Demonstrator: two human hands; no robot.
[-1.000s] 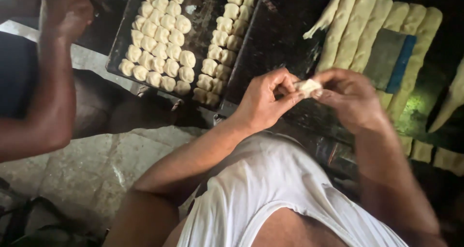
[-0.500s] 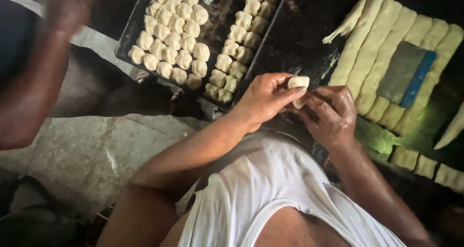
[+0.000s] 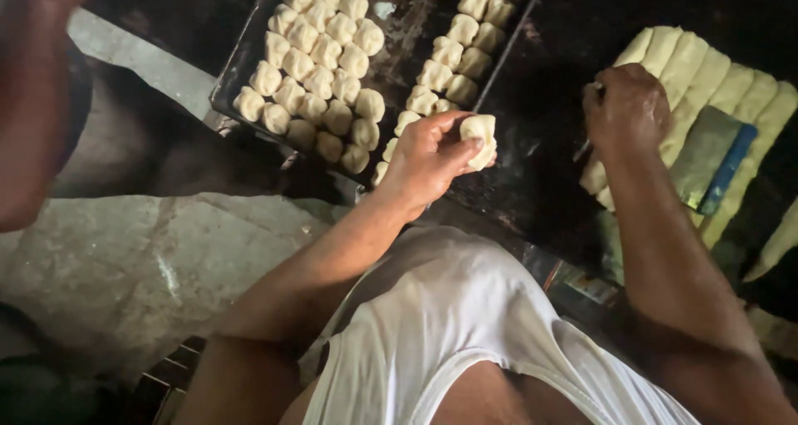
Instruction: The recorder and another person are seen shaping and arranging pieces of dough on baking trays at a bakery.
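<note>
- Left hand [image 3: 428,155] now alone pinches the shaped dough piece [image 3: 480,134], carried toward the dark tray [image 3: 241,67].
- Right hand [image 3: 625,109] has let go, now fisted on the dough strips [image 3: 690,59]; its hold is unclear.

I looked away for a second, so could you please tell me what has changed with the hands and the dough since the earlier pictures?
The hands have parted. The left hand now holds the shaped dough piece alone, above the dark tray. The right hand let go and moved right, onto the dough strips. The rows of dough pieces on the tray and the scraper on the strips look unchanged.
</note>
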